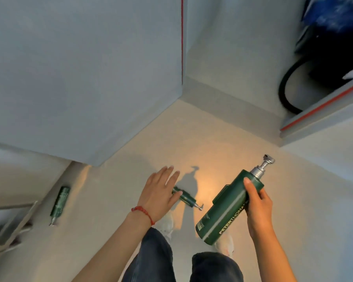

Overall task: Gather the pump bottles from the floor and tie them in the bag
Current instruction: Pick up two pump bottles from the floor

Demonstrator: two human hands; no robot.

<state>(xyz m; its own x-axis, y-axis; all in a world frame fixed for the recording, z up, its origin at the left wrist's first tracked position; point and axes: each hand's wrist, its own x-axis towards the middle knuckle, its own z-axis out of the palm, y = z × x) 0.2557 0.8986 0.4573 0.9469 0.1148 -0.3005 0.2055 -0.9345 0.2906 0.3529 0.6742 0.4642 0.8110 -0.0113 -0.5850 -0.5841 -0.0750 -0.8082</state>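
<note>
My right hand (258, 202) grips a large dark green pump bottle (226, 208) with a silver pump, held tilted above the floor. A second green pump bottle (186, 198) lies on the pale floor in front of my feet, pump pointing right. My left hand (159, 192), with a red bracelet at the wrist, hovers over that bottle's base end with fingers spread and nothing in it. A third green pump bottle (59, 202) lies on the floor at the left, beside a wall edge. No bag for the bottles is clearly in view.
Grey cabinet panels (80, 78) with a red edge strip rise ahead. At the upper right a shelf (322, 110) holds a dark blue bag-like item (334, 37) and a black hose. My legs and white shoes (167, 222) are below.
</note>
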